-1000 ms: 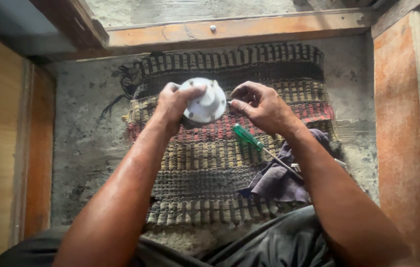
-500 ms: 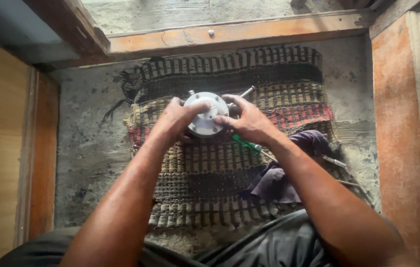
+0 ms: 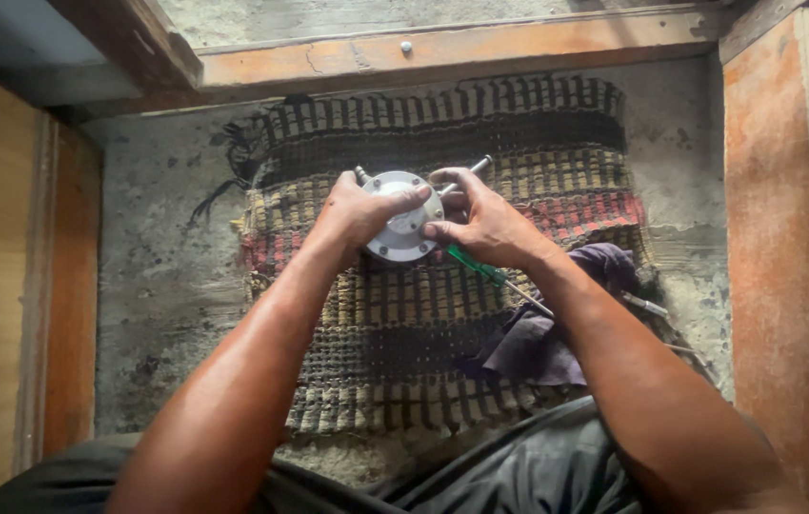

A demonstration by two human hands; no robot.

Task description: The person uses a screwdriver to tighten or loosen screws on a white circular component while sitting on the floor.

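Observation:
A round silver metal part (image 3: 404, 227) with a flanged rim, bolt holes and short pipe stubs sits just above a striped woven mat (image 3: 442, 124). My left hand (image 3: 359, 217) grips its left side, fingers over the top face. My right hand (image 3: 482, 221) holds its right side, thumb pressed on the face. A green-handled screwdriver (image 3: 479, 267) lies on the mat under my right wrist.
A dark purple cloth (image 3: 539, 345) lies crumpled on the mat's right part, with a metal tool (image 3: 647, 306) beside it. Bare concrete floor (image 3: 161, 286) surrounds the mat. Wooden frames (image 3: 480, 52) border the far side and both sides. My dark trousers (image 3: 528, 471) fill the bottom edge.
The round part was tilted up toward me a second ago; now it is turned flat-face up and lower, with both hands closed around it.

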